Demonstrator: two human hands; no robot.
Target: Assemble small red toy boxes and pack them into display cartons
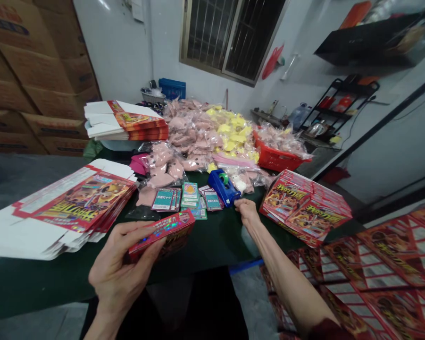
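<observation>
Pale walls (116, 52) surround a dark green tabletop (212, 245); take the blue tape dispenser (218, 183) on it as the centre of the dial, with twelve at the far side.

Far left, at ten o'clock, brown cartons (28, 75) are stacked against the wall. At nine, a fanned pile of flattened boxes (81, 200), red print and white flaps, spreads over the table; beyond it, at ten, lies a second printed stack (141, 123). At eight o'clock the left hand (122, 259) grips a red box (175, 225) between thumb and fingers, narrow side up, above the table's near part. Small cards (190, 191) lie in groups at nine, just beside the dispenser. Bagged pink plush pieces (187, 130) heap up at eleven, yellow ones (233, 125) at twelve, below a barred window (229, 38).

At four o'clock, just by the dispenser's near end, the right hand (248, 213) has its fingers bent in toward the thumb; whether they pinch any tape I cannot tell. A red basket (274, 158) of bagged plush stands at two, with a black rack (339, 106) farther out. Filled-out red boxes (304, 208) sit packed together at three, and more printed packaging (385, 250) spreads lower down at four.
</observation>
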